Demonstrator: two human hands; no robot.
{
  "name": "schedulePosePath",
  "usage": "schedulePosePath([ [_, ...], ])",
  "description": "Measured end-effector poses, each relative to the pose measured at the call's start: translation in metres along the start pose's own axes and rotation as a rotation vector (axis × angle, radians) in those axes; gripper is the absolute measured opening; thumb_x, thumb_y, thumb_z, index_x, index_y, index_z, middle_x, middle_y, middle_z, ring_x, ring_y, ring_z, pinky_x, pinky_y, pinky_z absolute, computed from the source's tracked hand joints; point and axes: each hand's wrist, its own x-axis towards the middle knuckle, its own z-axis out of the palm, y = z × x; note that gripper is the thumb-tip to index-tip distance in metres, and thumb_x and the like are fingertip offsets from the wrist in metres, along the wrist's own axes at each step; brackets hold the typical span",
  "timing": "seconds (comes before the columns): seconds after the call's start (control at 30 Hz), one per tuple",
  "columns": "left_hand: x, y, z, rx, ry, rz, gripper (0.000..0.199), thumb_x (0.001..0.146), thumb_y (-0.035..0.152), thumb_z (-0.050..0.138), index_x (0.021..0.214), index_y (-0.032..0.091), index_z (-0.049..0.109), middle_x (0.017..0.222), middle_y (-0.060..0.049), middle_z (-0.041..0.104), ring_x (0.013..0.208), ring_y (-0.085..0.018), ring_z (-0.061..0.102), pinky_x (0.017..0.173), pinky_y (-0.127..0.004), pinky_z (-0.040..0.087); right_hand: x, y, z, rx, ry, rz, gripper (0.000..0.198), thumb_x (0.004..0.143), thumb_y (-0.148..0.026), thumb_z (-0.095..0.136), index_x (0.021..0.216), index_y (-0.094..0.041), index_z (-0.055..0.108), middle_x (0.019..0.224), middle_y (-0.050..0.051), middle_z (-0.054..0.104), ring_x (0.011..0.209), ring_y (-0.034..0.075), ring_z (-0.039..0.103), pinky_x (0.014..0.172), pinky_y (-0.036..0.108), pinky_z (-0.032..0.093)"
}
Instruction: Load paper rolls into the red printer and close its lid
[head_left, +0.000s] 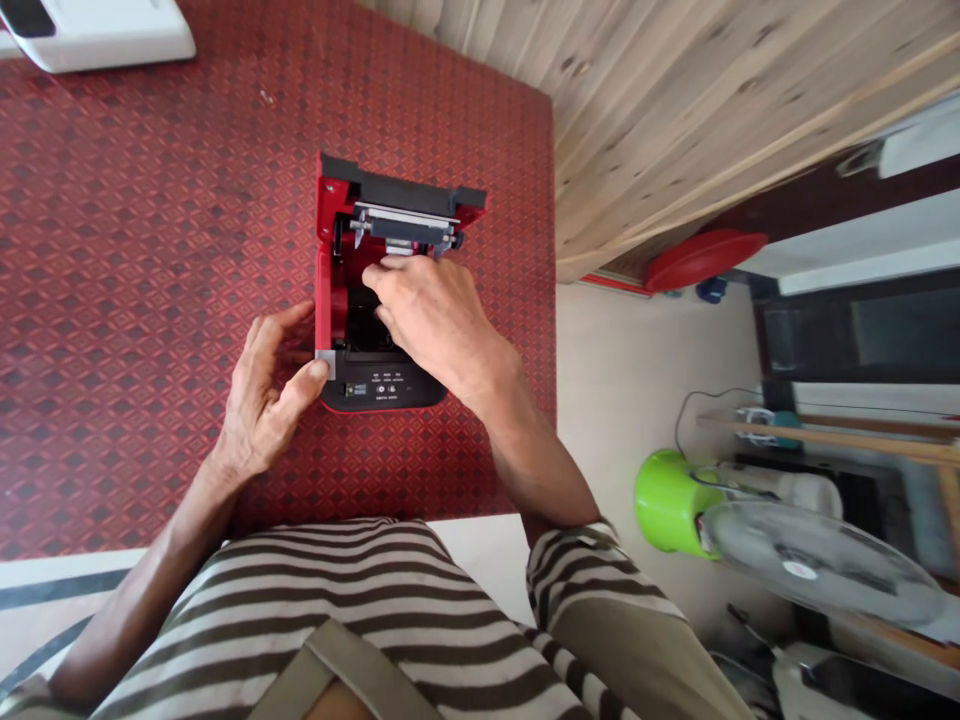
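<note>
A red and black label printer (390, 390) sits on the patterned red table cover with its lid (405, 190) raised. A dark roller (405, 230) spans the inside of the lid. My left hand (266, 390) grips the printer's left side, its thumb on the grey front corner and its fingers along the outer wall. Over the open compartment, my right hand (442, 315) reaches in with bent fingers. Its fingertips are partly hidden, and I cannot make out what they hold. Small buttons and printed marks show on the black front panel.
The red table cover (165, 200) ends just right of the printer. A white device (112, 35) stands at the far left. Wooden panelling (675, 100) rises beyond the table. On the floor side are a green bucket (667, 500) and a fan (817, 560).
</note>
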Motion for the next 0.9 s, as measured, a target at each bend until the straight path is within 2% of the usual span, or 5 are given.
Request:
schedulePosePath([
  [0.23, 0.000, 0.001, 0.000, -0.007, -0.003, 0.005, 0.062, 0.099, 0.062, 0.062, 0.147, 0.023, 0.064, 0.129, -0.014, 0.072, 0.118, -0.032, 0.070, 0.098, -0.049, 0.063, -0.018, 0.002, -0.001, 0.138, 0.099, -0.011, 0.029, 0.106, -0.007, 0.055, 0.129, -0.014, 0.072, 0.126, 0.014, 0.078, 0.109, 0.028, 0.076, 0.093, 0.041, 0.058],
  [0.33, -0.001, 0.001, -0.001, -0.010, -0.006, 0.012, 0.062, 0.099, 0.062, 0.062, 0.147, 0.023, 0.063, 0.129, -0.014, 0.072, 0.120, -0.032, 0.070, 0.098, -0.049, 0.064, -0.034, 0.004, 0.000, 0.301, 0.148, -0.101, 0.022, 0.111, -0.019, 0.057, 0.121, -0.014, 0.076, 0.123, 0.012, 0.079, 0.111, 0.025, 0.075, 0.098, 0.038, 0.056],
  [0.47, -0.001, 0.001, 0.000, -0.019, -0.002, 0.017, 0.061, 0.100, 0.063, 0.061, 0.146, 0.024, 0.063, 0.130, -0.013, 0.071, 0.120, -0.031, 0.071, 0.098, -0.047, 0.065, -0.045, 0.003, 0.008, 0.417, 0.106, -0.178, 0.028, 0.110, -0.034, 0.061, 0.119, -0.013, 0.078, 0.116, 0.012, 0.081, 0.111, 0.025, 0.075, 0.098, 0.036, 0.054],
  [0.67, -0.002, -0.001, 0.001, -0.044, 0.014, 0.008, 0.059, 0.099, 0.063, 0.062, 0.144, 0.024, 0.065, 0.133, -0.013, 0.071, 0.123, -0.032, 0.071, 0.105, -0.051, 0.063, -0.041, 0.004, 0.015, 0.438, 0.097, -0.239, 0.029, 0.113, -0.031, 0.055, 0.112, -0.016, 0.080, 0.112, 0.010, 0.081, 0.104, 0.022, 0.073, 0.094, 0.034, 0.049],
  [0.9, -0.002, -0.002, 0.001, -0.055, 0.009, 0.012, 0.056, 0.099, 0.063, 0.062, 0.141, 0.026, 0.065, 0.133, -0.012, 0.071, 0.123, -0.032, 0.072, 0.105, -0.052, 0.064, -0.044, 0.012, 0.015, 0.539, 0.145, -0.236, 0.025, 0.111, -0.026, 0.059, 0.101, -0.017, 0.081, 0.102, 0.006, 0.082, 0.095, 0.019, 0.074, 0.089, 0.031, 0.050],
])
